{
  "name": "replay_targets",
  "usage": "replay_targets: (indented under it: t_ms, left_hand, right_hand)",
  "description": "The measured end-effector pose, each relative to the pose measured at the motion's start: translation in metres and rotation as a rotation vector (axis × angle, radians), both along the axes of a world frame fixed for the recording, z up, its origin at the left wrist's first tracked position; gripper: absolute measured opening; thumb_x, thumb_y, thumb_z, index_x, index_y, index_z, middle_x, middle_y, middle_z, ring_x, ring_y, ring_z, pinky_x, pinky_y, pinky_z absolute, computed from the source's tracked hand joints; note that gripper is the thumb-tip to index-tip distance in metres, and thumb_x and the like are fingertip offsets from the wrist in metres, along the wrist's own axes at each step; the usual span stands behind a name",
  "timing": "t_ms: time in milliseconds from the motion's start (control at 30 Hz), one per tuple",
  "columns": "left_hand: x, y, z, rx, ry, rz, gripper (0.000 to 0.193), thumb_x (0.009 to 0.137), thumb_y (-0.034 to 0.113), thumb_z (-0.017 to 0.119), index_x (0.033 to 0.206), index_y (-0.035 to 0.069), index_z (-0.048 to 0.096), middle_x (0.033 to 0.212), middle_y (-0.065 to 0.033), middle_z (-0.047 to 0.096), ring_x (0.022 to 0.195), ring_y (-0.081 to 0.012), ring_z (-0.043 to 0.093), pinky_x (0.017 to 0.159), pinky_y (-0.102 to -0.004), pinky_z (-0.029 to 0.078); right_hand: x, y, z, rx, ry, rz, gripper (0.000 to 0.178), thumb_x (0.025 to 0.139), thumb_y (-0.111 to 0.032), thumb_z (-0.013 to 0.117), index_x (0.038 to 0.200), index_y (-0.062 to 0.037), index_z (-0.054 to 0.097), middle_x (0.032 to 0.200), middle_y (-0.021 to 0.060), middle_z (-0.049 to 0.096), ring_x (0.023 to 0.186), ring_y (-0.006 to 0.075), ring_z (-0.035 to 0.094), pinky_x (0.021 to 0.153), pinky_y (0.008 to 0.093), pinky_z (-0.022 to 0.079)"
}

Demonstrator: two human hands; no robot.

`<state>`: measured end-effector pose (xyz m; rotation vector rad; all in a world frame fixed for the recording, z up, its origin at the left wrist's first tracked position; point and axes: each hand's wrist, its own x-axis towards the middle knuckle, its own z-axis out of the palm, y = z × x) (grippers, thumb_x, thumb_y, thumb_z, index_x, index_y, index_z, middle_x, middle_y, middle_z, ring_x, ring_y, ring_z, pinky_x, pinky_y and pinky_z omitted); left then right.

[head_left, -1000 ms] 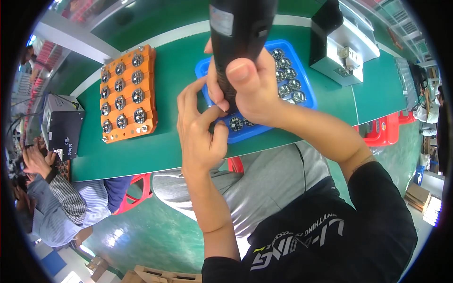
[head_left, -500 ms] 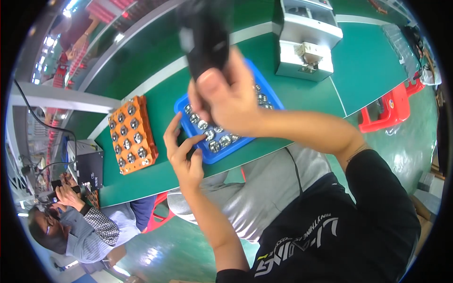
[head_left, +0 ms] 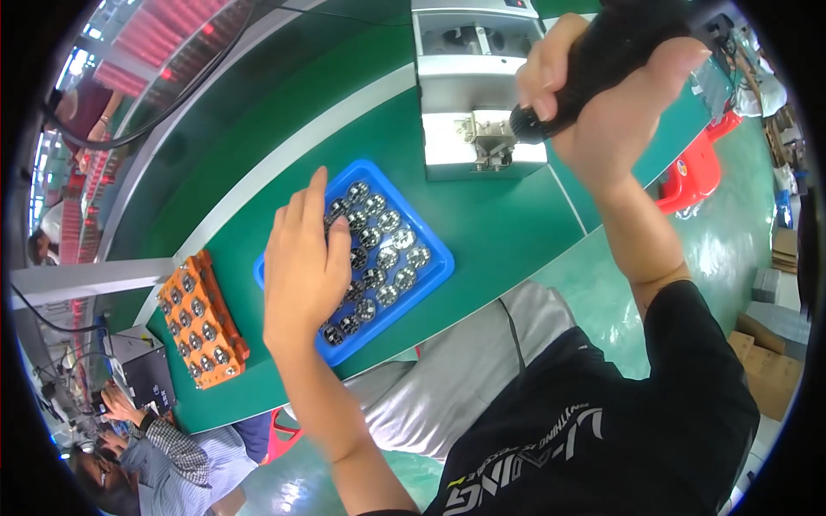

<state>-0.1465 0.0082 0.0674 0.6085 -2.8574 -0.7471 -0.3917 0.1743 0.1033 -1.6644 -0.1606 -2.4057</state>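
My right hand (head_left: 615, 116) is raised at the upper right, fingers and thumb wrapped round a thick black handheld tool (head_left: 598, 64) with a ribbed end. I cannot make out its exact kind. Below that ribbed end is the grey-white bench machine (head_left: 443, 142) with a metal fixture (head_left: 492, 139) on its front. My left hand (head_left: 301, 271) lies over the left side of a blue plastic tray (head_left: 440, 273), fingers stretched out and thumb apart. Rows of round, shiny metal parts (head_left: 387, 257) sit in the tray; the hand hides some of them.
An orange rack (head_left: 231, 322) holding several metal parts stands left of the tray on the green table (head_left: 508, 232). A dark box (head_left: 146, 378) is at the table's left end, where a co-worker (head_left: 189, 464) sits. Red stools (head_left: 693, 172) and cardboard boxes (head_left: 766, 370) are at the right.
My right hand has moved from above the tray to the upper right with the black tool. My left hand has shifted from the tray's near edge onto its left side. The view has turned.
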Motion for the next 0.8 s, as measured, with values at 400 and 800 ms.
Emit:
replay_targets:
  t_ms: [400, 800]
  left_hand:
    - [-0.015, -0.034, -0.003, 0.127, 0.243, -0.359, 0.04, 0.08, 0.002, 0.059, 0.119, 0.001, 0.065, 0.135, -0.0237, 0.059, 0.12, -0.0442, 0.059, 0.1, -0.0466, 0.049]
    - [-0.008, -0.02, -0.01, 0.052, 0.376, -0.482, 0.023, 0.058, -0.002, 0.064, 0.079, -0.003, 0.074, 0.134, -0.0225, 0.06, 0.12, -0.0424, 0.059, 0.097, -0.048, 0.051]
  right_hand:
    - [0.068, 0.008, 0.009, 1.249, -0.245, -1.021, 0.099, 0.083, -0.096, 0.024, 0.12, -0.0054, 0.039, 0.053, 0.0093, 0.052, 0.039, 0.0174, 0.047, 0.043, 0.0298, 0.043]
    - [0.069, 0.011, 0.007, 0.753, -0.284, -0.738, 0.1, 0.082, -0.098, 0.02, 0.121, -0.0081, 0.041, 0.048, 0.0079, 0.049, 0.035, 0.0201, 0.042, 0.04, 0.0328, 0.041]
